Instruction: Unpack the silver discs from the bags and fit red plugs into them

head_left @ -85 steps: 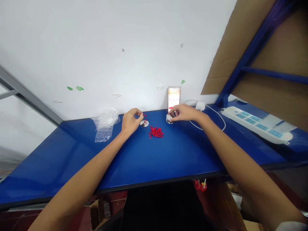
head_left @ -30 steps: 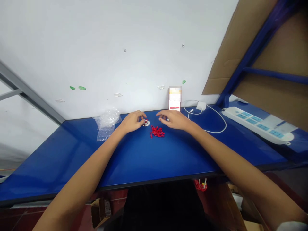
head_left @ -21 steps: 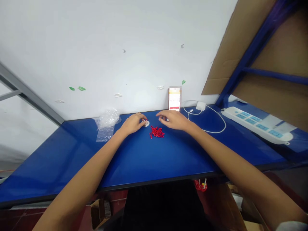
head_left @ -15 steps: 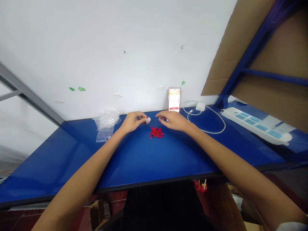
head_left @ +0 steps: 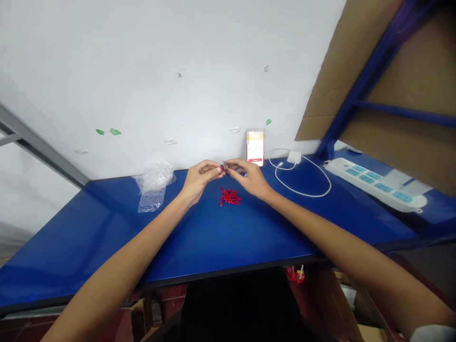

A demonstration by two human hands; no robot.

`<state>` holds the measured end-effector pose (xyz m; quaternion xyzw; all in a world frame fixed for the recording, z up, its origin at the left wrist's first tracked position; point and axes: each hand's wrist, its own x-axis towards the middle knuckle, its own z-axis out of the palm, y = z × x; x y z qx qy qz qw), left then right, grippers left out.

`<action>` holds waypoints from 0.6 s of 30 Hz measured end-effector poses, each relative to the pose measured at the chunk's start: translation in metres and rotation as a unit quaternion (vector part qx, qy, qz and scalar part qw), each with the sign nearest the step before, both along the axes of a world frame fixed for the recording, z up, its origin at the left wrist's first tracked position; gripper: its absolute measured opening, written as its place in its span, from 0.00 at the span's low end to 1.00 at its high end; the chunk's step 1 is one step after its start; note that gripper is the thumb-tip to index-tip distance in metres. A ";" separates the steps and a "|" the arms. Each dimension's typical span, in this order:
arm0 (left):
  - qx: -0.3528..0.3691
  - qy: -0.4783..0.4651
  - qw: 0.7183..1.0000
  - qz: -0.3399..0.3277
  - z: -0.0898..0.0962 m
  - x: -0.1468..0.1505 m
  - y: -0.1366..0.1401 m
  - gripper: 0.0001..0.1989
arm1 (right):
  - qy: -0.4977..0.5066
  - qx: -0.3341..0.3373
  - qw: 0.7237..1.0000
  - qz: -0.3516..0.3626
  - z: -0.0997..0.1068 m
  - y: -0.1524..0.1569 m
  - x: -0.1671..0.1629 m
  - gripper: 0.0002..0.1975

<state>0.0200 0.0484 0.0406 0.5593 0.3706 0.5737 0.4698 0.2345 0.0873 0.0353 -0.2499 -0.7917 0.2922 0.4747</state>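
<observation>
My left hand (head_left: 201, 179) is closed in a pinch over the table, with a bit of red cord at its fingertips. My right hand (head_left: 250, 178) meets it from the other side, its thumb and fingers pinching a small, thin, round disc (head_left: 225, 166). The disc looks greyish and stands on edge between the two hands. Fingers hide much of the disc and cord, so I cannot tell how they are joined. Just below the hands, a little pile of red cord loops (head_left: 231, 196) lies on the blue table (head_left: 213, 237), one loop slightly apart at its left.
Crumpled clear plastic bags (head_left: 154, 185) lie at left. A lit phone (head_left: 255, 148) leans on the wall behind my right hand. To the right are a white charger (head_left: 294, 156) with its looped cable and a white power strip (head_left: 377, 185), beside a blue metal frame (head_left: 351, 102).
My right hand has moved left and now grips the disc that only my left hand held before. Both hands have come together, and the disc has turned edge-on. The view has shifted slightly.
</observation>
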 end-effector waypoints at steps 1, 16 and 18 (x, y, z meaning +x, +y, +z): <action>0.004 -0.004 1.000 0.002 0.000 0.000 0.000 0.15 | 0.001 0.004 1.000 0.009 0.002 0.000 0.002 0.15; 0.014 -0.013 0.999 -0.032 0.007 0.012 -0.012 0.12 | -0.019 0.095 0.995 -0.013 0.009 -0.011 0.004 0.06; 0.012 0.009 0.998 -0.055 0.006 0.011 -0.011 0.17 | -0.028 0.112 0.993 -0.019 0.010 -0.011 0.006 0.03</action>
